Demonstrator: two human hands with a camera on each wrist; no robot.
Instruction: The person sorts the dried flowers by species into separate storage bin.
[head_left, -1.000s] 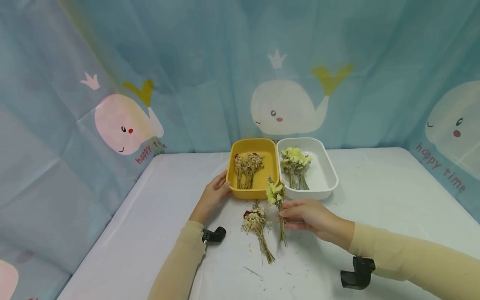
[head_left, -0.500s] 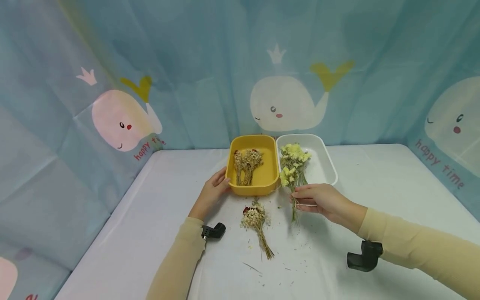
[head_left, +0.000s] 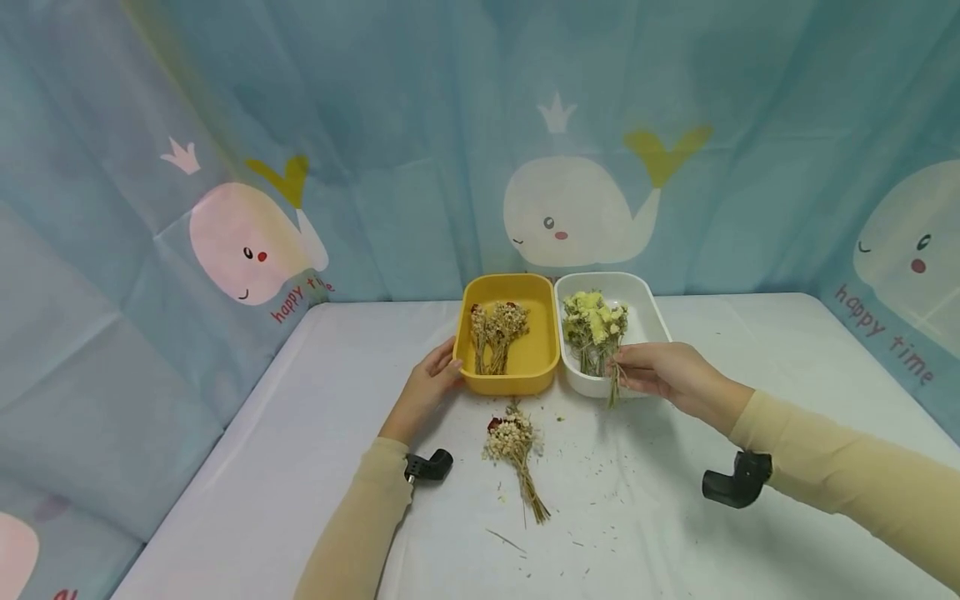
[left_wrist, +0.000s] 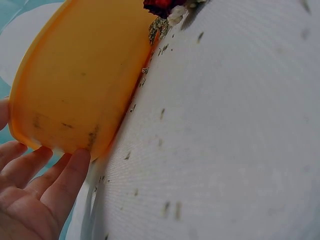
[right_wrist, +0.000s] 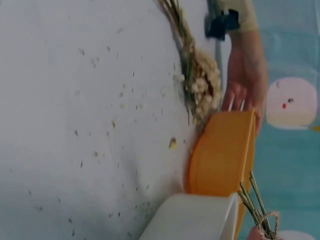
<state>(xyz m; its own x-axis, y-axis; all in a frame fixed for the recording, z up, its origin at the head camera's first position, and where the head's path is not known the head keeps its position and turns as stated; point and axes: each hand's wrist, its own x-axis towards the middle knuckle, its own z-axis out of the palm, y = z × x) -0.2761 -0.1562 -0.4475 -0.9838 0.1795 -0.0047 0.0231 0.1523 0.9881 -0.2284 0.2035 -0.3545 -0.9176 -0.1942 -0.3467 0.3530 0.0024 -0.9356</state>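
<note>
A bunch of dried yellow flowers (head_left: 603, 323) is pinched at its stems by my right hand (head_left: 667, 372), over the front of the white tray (head_left: 651, 323). Its flower heads overlap other yellow bunches lying inside. In the right wrist view, twine-tied stem ends (right_wrist: 260, 207) show; most of the hand is out of frame. My left hand (head_left: 427, 387) rests against the near left corner of the yellow tray (head_left: 542, 333). In the left wrist view, its nearly straight fingers (left_wrist: 60, 185) touch that tray's outer wall. Beige dried bunches (head_left: 498, 333) lie inside the yellow tray.
Another beige dried bunch with a dark red flower (head_left: 516, 450) lies on the white table in front of the yellow tray. Stem bits and crumbs (head_left: 506, 540) are scattered nearby. The two trays stand side by side before a blue whale-print curtain (head_left: 420, 208).
My right hand has carried the yellow bunch from beside the beige bunch on the table, up and right, to over the white tray. The left hand stays at the yellow tray.
</note>
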